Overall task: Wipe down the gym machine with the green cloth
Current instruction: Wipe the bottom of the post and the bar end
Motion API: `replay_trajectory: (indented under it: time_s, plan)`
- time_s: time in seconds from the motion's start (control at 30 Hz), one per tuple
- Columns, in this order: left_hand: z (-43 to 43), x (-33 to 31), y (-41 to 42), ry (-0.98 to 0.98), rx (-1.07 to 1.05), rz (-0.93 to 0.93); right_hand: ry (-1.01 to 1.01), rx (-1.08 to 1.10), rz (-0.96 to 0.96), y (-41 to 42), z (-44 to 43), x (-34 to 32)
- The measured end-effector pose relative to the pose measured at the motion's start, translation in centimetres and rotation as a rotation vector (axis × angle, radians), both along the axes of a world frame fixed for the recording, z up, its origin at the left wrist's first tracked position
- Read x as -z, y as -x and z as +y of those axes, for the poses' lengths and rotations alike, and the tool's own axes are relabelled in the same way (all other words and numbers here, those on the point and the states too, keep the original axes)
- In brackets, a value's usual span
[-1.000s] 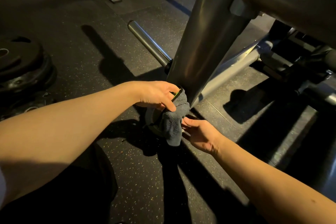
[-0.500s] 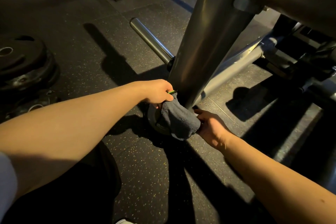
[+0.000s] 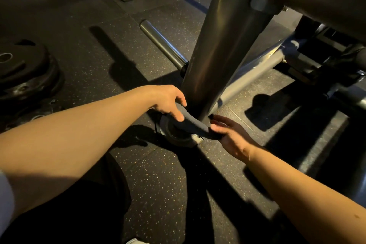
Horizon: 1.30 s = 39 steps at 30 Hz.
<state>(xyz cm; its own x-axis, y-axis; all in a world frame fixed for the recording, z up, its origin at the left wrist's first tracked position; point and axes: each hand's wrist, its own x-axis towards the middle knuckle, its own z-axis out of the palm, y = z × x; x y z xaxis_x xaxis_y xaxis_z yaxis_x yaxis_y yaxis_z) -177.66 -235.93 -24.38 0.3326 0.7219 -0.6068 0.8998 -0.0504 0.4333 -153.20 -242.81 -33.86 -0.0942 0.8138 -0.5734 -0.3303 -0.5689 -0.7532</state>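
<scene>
Head view: looks down at the foot of the gym machine (image 3: 257,69), low over the speckled rubber floor (image 3: 158,174).
Task's thing: the green cloth (image 3: 195,126), dark in this light, is drawn into a band across the near side of the upright (image 3: 223,45), right at its base.
Left side: the left hand (image 3: 168,103) has its fingers curled down over the left end of the cloth, pinning it.
Right side: the right hand (image 3: 231,136), palm up, has thumb and fingers closed round the right end.
Reason for the hold: one end in each hand keeps the cloth taut, probably so it can be worked along the base where a flat palm would not fit.
Below: a round foot (image 3: 178,139) lies under the cloth; whether they touch is unclear.
Surroundings: a chrome bar (image 3: 162,43) juts out far left of the upright; weight plates (image 3: 25,69) are stacked at the far left.
</scene>
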Motion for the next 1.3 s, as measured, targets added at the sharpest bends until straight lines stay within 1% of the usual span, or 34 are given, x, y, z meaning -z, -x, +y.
replay_trajectory:
  time_s: [0.07,0.1,0.13,0.17,0.23,0.3,0.37,0.4,0.5,0.53,0.6,0.7,0.77,0.87,0.93,1.0,1.07,1.13,1.17,1.23,1.3]
  plan:
    - [-0.1,0.0,0.0,-0.019,0.029,0.011,-0.159,-0.299,-0.435,0.1,-0.4,-0.6]
    - [-0.2,0.1,-0.1,-0.046,0.02,0.008,-0.251,-0.411,-0.643,0.2,-0.4,-0.6]
    - [-0.2,0.2,-0.3,-0.077,-0.002,0.008,-0.334,-0.469,-0.808,0.4,-0.4,-0.6]
    - [-0.2,0.3,-0.5,-0.104,-0.028,0.009,-0.394,-0.488,-0.913,0.6,-0.4,-0.7]
    - [-0.2,0.5,-0.8,-0.133,-0.065,0.023,-0.433,-0.479,-0.986,0.9,-0.2,-0.5]
    - [-0.2,0.6,-1.0,-0.153,-0.081,0.043,-0.396,-0.467,-0.943,1.2,0.1,-0.4]
    - [-0.2,0.6,-1.1,-0.173,-0.097,0.042,-0.349,-0.394,-0.866,1.6,0.4,-0.8]
    - [-0.2,0.4,-1.2,-0.178,-0.1,0.036,-0.318,-0.333,-0.783,2.0,0.5,-1.2]
    - [-0.3,0.1,-1.5,-0.169,-0.092,0.016,-0.155,-0.174,-0.386,3.5,1.0,-2.4]
    - [-0.3,0.0,-1.7,-0.165,-0.094,0.003,-0.1,-0.145,-0.286,4.0,1.2,-2.7]
    - [-0.4,0.0,-2.1,-0.127,-0.111,-0.04,-0.033,-0.111,-0.169,5.0,1.8,-3.1]
    - [-0.4,0.1,-2.1,0.001,-0.156,-0.156,0.015,-0.065,-0.019,5.8,2.5,-3.6]
    - [-0.4,0.3,-1.7,0.008,-0.183,-0.205,0.011,-0.093,0.047,5.7,2.9,-3.5]
    - [-0.2,0.5,-1.0,-0.054,-0.239,-0.238,-0.015,-0.196,0.055,5.4,3.0,-3.6]
    - [0.1,0.6,-0.5,-0.083,-0.249,-0.213,-0.018,-0.181,-0.029,5.6,2.9,-3.5]
    - [0.3,0.7,0.1,-0.093,-0.288,-0.17,-0.009,-0.053,-0.182,5.8,2.9,-2.7]
    - [1.0,0.7,0.9,-0.129,-0.436,-0.156,-0.036,0.161,-0.357,5.8,3.3,-1.2]
    - [2.0,0.7,1.6,-0.187,-0.594,-0.135,-0.091,0.283,-0.4,5.8,3.5,-0.4]
    - [2.5,0.6,1.9,-0.231,-0.612,-0.1,-0.125,0.303,-0.402,6.1,3.6,-0.7]
    - [3.1,1.0,2.2,-0.36,-0.533,-0.024,-0.191,0.302,-0.437,6.6,4.0,-0.8]
    - [2.7,2.1,2.2,-0.472,-0.432,-0.099,-0.281,0.321,-0.469,7.5,4.5,-0.6]
